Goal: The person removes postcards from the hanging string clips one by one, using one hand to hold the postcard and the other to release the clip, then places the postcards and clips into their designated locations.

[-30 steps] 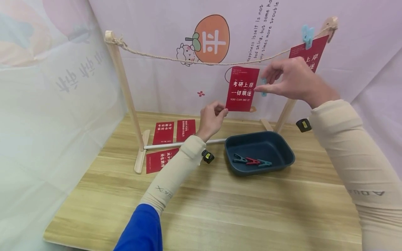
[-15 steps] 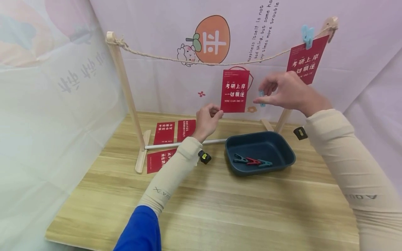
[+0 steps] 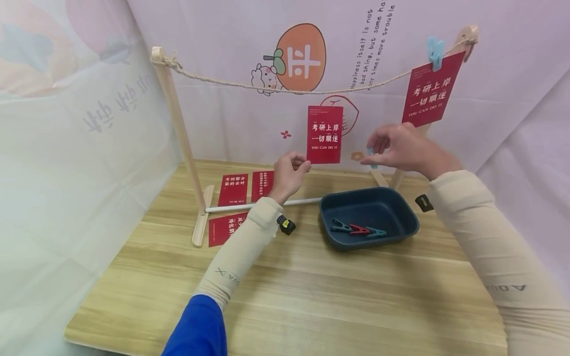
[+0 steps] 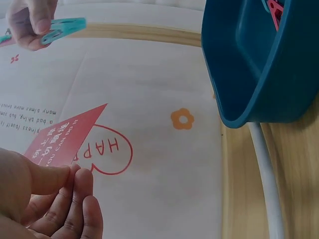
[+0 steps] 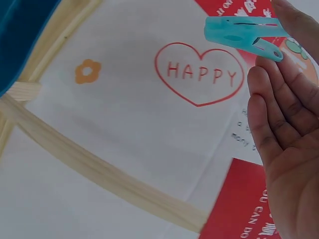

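My left hand (image 3: pixel 289 177) pinches a red card (image 3: pixel 324 134) by its lower left corner, holding it upright below the rope (image 3: pixel 249 85). In the left wrist view, thumb and forefinger meet on the edge of the card (image 4: pixel 70 139). Off to the right, my right hand (image 3: pixel 407 148) holds a light blue clothespin (image 3: pixel 371 157) between thumb and fingers. The right wrist view shows that clothespin (image 5: pixel 244 34) gripped at its handle end, apart from the card. Another red card (image 3: pixel 431 91) hangs from the rope's right end under a light blue clothespin (image 3: pixel 435 53).
Several red cards (image 3: pixel 232 189) lie on the wooden table at left, around a white rod (image 3: pixel 305 201). A dark blue basin (image 3: pixel 411 217) holds several clothespins (image 3: pixel 358 229). Wooden posts (image 3: pixel 178 123) carry the rope at both ends.
The held card has moved left and down with my left hand. My right hand has also come down and left with its clothespin, uncovering more of the hanging card.
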### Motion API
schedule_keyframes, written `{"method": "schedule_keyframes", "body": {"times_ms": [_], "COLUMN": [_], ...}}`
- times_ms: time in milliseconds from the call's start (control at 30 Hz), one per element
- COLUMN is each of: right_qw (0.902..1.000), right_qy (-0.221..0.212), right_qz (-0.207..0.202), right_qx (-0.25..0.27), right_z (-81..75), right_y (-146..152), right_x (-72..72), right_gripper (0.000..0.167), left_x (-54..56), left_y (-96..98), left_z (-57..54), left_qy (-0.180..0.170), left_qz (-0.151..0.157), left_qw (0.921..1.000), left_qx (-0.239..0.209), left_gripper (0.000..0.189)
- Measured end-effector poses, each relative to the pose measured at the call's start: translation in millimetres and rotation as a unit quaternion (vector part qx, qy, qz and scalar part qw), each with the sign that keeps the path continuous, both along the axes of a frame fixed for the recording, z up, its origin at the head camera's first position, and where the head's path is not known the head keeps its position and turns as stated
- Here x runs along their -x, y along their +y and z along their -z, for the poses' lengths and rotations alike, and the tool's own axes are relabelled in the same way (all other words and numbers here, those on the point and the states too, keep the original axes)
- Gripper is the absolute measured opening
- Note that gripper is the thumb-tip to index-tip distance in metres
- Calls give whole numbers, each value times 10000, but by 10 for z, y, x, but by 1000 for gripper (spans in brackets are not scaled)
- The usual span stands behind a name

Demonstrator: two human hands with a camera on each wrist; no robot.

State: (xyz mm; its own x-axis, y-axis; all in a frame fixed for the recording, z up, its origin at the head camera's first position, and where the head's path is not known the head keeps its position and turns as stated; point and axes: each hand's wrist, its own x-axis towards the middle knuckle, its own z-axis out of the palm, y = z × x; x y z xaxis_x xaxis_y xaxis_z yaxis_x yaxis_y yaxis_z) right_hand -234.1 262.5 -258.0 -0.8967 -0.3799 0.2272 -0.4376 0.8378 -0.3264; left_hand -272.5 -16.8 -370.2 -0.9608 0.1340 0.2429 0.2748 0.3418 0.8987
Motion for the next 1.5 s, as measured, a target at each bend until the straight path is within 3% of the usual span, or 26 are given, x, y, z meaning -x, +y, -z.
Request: {"method": "schedule_keyframes", "body": {"times_ms": [300,467,867,1500], "right_qw": [9984,9980,9970,9914], "right_qy": [-511,-529,-673,-1040], "right_qz": [146,162,21,-223], "right_qx": [-194,-319,-379,-763], "right_z": [195,327,661,1255], "right_y": [58,81,139,199], "right_x": [10,24,53,30], "right_gripper": [38,37,34,37], "left_x": [13,23,76,72], "left_y": [-58,-95,-216,-290], "left_z": [73,122,343,665], "left_qy": [-240,-305,-453,-660], "left_qz": [-57,-64,-157,-371], "left_qw": [9997,9995,9988,9965], "left_qx": [-1,-28,-41,351], "left_gripper": [18,18,16,17]}}
